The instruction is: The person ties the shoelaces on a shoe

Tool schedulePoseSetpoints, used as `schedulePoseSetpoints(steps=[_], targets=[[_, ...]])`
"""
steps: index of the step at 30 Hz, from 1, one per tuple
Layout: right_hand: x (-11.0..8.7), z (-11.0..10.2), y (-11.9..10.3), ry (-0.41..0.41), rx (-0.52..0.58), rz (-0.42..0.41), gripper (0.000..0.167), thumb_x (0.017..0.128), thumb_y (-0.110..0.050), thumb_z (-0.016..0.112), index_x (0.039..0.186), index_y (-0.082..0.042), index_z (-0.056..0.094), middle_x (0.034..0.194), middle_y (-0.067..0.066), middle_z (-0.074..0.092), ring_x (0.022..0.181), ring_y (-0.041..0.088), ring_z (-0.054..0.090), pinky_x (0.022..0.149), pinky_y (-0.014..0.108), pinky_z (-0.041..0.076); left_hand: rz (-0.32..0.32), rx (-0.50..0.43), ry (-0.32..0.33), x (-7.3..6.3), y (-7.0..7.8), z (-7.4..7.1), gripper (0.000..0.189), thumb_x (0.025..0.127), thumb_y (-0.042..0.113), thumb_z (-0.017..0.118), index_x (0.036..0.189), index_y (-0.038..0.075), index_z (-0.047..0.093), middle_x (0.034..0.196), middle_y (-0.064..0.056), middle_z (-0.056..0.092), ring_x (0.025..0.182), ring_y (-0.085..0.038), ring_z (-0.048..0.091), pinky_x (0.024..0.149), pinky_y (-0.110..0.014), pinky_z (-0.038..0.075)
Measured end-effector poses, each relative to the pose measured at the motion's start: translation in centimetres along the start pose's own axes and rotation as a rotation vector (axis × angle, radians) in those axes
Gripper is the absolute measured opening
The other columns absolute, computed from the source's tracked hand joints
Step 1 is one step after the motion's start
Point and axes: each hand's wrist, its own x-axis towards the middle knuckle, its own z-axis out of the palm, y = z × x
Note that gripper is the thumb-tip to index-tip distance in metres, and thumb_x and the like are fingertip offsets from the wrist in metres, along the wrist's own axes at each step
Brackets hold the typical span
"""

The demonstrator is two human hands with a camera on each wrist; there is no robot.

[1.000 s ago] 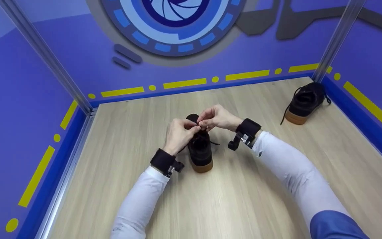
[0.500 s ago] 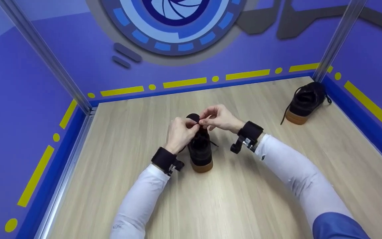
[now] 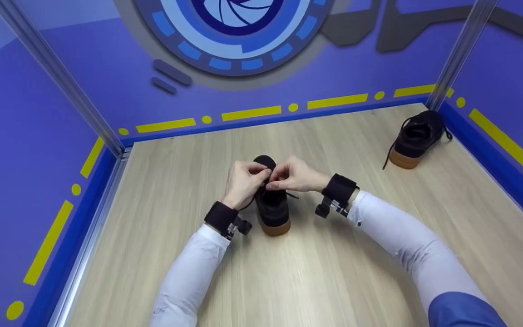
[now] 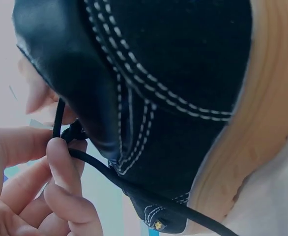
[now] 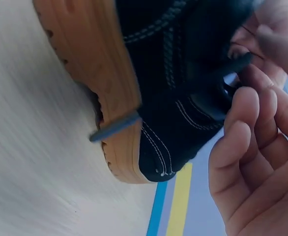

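A black shoe [image 3: 274,213] with a tan sole stands on the table, toe away from me. My left hand [image 3: 242,182] is over its front and pinches a black shoelace [image 4: 134,189] between thumb and finger in the left wrist view. A dark bunch of lace [image 4: 74,132] shows right by those fingertips. From the other side my right hand [image 3: 298,175] reaches in above the shoe's opening, fingers curled and thumb close to them. Across the right wrist view a blurred lace end [image 5: 117,127] runs up to these fingers, which hold the lace.
A second black shoe [image 3: 418,136] with a tan sole and loose laces stands at the table's far right corner. Blue printed walls [image 3: 334,77] border the wooden tabletop [image 3: 189,172] at the back and both sides.
My right hand has come down and back toward the shoe's opening, its fingertips parting from those of the left. My left hand and both shoes stay nearly where they were.
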Motion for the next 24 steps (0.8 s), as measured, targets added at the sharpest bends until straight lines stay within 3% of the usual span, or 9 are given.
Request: schedulePoseSetpoints(steps=[8, 16, 19, 24], targets=[[0.0, -0.7, 0.2, 0.034, -0.020, -0.020, 0.010, 0.099, -0.003, 0.078, 0.093, 0.005, 0.079, 0.078, 0.006, 0.070, 0.066, -0.001, 0.053, 0.062, 0.014, 0.041, -0.060, -0.125, 0.009, 0.0, 0.1, 0.0, 0.009, 0.094, 0.006, 0.082, 0.097, 0.000, 0.088, 0.073, 0.005, 0.073, 0.060, -0.006, 0.062, 0.059, -0.018, 0.052], [-0.2, -1.8, 0.3, 0.087, -0.217, -0.083, 0.009, 0.102, -0.006, 0.078, 0.098, 0.002, 0.076, 0.094, 0.017, 0.073, 0.081, 0.011, 0.061, 0.074, 0.020, 0.050, -0.093, -0.266, -0.005, 0.1, 0.0, 0.0, 0.010, 0.095, 0.001, 0.080, 0.101, -0.007, 0.083, 0.075, 0.003, 0.073, 0.061, -0.008, 0.063, 0.060, -0.020, 0.054], [0.0, -1.7, 0.6, 0.102, -0.237, -0.082, 0.010, 0.103, -0.008, 0.079, 0.098, 0.001, 0.076, 0.096, 0.017, 0.074, 0.085, 0.017, 0.062, 0.076, 0.021, 0.049, -0.101, -0.325, -0.021, 0.1, -0.1, 0.0, 0.011, 0.095, -0.003, 0.079, 0.103, -0.011, 0.080, 0.078, 0.001, 0.074, 0.061, -0.009, 0.064, 0.062, -0.021, 0.057], [0.3, -1.2, 1.4, 0.111, -0.206, -0.084, 0.010, 0.102, -0.007, 0.080, 0.101, 0.002, 0.076, 0.097, 0.020, 0.075, 0.086, 0.023, 0.065, 0.075, 0.020, 0.049, -0.096, -0.333, -0.033, 0.1, -0.3, 0.1, 0.012, 0.095, -0.004, 0.080, 0.105, -0.011, 0.080, 0.081, 0.001, 0.076, 0.065, -0.010, 0.069, 0.066, -0.022, 0.060]])
